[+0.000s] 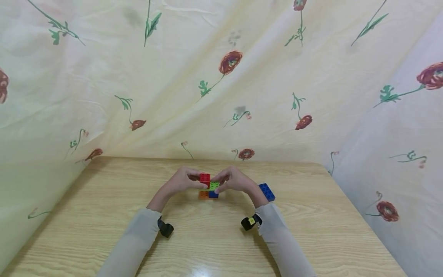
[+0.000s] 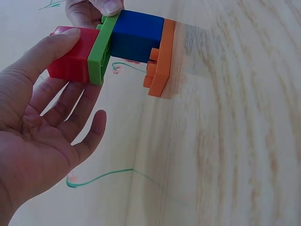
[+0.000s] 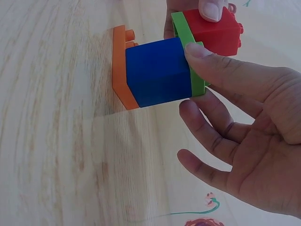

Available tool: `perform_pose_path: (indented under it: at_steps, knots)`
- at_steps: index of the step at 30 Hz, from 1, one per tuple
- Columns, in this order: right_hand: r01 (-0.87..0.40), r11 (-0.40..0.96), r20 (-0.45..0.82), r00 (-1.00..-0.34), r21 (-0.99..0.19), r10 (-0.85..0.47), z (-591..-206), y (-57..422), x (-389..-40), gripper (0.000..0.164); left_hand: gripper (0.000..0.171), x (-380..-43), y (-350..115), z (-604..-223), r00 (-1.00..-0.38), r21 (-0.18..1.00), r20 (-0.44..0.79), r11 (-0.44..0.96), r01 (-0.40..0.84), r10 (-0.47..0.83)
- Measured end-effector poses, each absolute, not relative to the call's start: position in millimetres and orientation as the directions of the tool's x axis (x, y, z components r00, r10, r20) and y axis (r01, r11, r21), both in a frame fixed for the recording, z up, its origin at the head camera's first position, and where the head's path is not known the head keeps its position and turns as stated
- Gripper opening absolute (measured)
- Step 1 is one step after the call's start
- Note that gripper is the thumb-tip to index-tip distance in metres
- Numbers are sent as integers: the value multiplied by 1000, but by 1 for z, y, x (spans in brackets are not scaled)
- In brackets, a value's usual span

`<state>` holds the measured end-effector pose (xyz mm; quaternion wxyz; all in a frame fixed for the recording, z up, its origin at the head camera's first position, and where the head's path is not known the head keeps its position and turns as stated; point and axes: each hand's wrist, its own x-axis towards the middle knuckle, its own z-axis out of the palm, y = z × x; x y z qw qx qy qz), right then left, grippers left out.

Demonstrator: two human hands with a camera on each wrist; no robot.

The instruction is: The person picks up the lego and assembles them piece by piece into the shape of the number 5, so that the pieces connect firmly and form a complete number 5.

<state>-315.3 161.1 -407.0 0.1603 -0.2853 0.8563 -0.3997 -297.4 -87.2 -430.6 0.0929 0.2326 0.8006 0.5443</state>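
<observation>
A small stack of toy building bricks stands on the table. At its base is an orange plate, and a blue brick sits on one end of it. Across the blue brick lies a thin green plate, overhanging toward the left. On that overhanging end is a red brick, pinched between the thumb and fingers of my left hand. My right hand pinches the green plate at its other end, thumb on the near edge. The far side of the stack is hidden in the head view.
Another blue brick, studs up, lies on the wooden table beyond my right wrist. A flower-printed cloth hangs behind the table and along both sides. Each wrist wears a black camera.
</observation>
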Motion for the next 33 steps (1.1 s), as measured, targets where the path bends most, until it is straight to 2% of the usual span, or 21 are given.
perform_pose_path:
  at_steps: [7,18,33]
  knots:
    - [-362,511,-36,-789,-779,-614,-408,160,-314,29,33,-298,-87,-432,-873,904,117,313,291,474]
    - [-376,506,-21,-787,-776,-617,-407,161,-308,29,29,-290,-87,-425,-857,877,153,332,348,492]
    - [-372,509,-25,-788,-776,-615,-406,159,-305,30,24,-289,-89,-425,-850,878,136,336,342,509]
